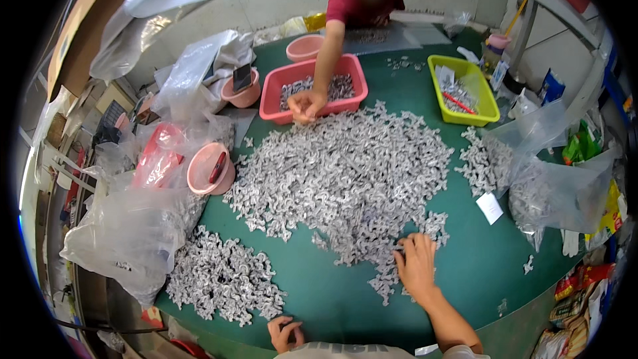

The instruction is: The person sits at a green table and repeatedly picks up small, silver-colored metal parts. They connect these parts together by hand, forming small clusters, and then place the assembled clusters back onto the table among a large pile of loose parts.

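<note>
A broad heap of small grey metal parts [345,173] covers the middle of the green table [319,306]. At the heap's near right edge lies my right hand [417,266], palm down. Its fingers are extended and slightly bent, their tips touching loose parts. My left hand [286,334] rests at the table's near edge with curled fingers. Whatever is inside it, if anything, is hidden. A smaller pile of similar parts [222,279] lies beyond it to the left. Across the table a co-worker's hand [308,103] hovers over the near rim of a red tub [362,80] holding more parts.
At the back right stands a yellow-green basket [492,114] with parts and a red pen. Pink bowls [196,173] and plastic bags [126,226] line the left side. A clear bag of parts [531,193] and a white paper slip [490,208] lie on the right.
</note>
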Motion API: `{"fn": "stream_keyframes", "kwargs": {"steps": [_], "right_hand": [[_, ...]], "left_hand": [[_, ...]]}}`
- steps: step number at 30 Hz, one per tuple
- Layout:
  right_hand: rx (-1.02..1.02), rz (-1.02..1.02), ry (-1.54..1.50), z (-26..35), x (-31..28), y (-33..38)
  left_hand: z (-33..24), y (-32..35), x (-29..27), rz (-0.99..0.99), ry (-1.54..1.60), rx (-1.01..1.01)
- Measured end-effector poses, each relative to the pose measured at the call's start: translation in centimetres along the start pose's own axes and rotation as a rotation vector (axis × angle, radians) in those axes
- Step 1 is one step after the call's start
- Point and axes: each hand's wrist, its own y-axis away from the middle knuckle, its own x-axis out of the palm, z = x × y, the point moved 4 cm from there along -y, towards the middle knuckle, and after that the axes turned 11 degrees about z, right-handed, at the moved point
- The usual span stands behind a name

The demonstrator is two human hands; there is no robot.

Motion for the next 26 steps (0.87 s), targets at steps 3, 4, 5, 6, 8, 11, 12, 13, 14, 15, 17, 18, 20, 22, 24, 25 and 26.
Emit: {"fn": "stream_keyframes", "kwargs": {"steps": [3,4,5,6,8,11,12,13,14,15,17,18,20,22,24,25,26], "right_hand": [[-0.013,-0.041,-0.038,-0.1,0.3,0.5],[-0.005,-0.055,-0.046,-0.2,0.5,0.6],[0.003,-0.069,-0.053,-0.3,0.6,0.8],[-0.022,-0.062,-0.047,-0.4,0.7,1.0],[-0.031,-0.064,-0.022,-0.2,0.5,1.2],[-0.060,-0.064,0.000,-0.3,0.7,1.4],[-0.059,-0.045,0.015,-0.4,0.9,1.3],[-0.057,-0.030,0.031,-0.4,1.1,1.3],[-0.063,-0.050,0.024,-0.4,1.0,1.3],[-0.068,-0.054,0.020,-0.4,1.1,1.4],[-0.083,-0.067,0.012,-0.4,1.0,1.4],[-0.089,-0.080,0.006,-0.3,0.7,1.5],[-0.086,-0.090,-0.033,-0.6,0.8,1.6],[-0.074,-0.093,-0.070,-0.7,0.7,1.7],[-0.061,-0.094,-0.065,-0.9,0.8,1.8],[-0.062,-0.092,-0.055,-0.9,0.7,1.7],[-0.063,-0.096,-0.050,-0.8,0.6,1.8]], "left_hand": [[-0.2,0.1,0.1,0.016,-0.001,-0.022],[-0.4,0.0,0.0,0.024,-0.016,-0.026],[-0.5,0.0,-0.1,0.017,-0.003,-0.027],[-0.7,0.0,-0.2,0.010,0.009,-0.027],[-0.9,0.0,-0.3,0.008,0.036,-0.005],[-1.6,0.0,-0.7,0.031,0.008,-0.031],[-1.9,-0.2,-0.9,0.066,0.016,-0.022],[-2.1,-0.2,-0.9,0.061,0.012,-0.033],[-2.2,-0.2,-0.9,0.057,0.008,-0.044],[-2.3,-0.1,-0.9,0.053,0.005,-0.053],[-2.3,0.1,-1.0,0.063,0.005,-0.048],[-2.5,0.1,-1.2,0.063,0.001,-0.046],[-2.6,0.4,-1.3,0.064,-0.004,-0.045],[-2.5,0.6,-1.3,0.059,-0.004,-0.040],[-2.5,0.8,-1.5,0.059,-0.009,-0.041],[-2.5,1.0,-1.4,0.053,-0.006,-0.045],[-2.5,1.3,-1.4,0.049,-0.001,-0.048]]}}
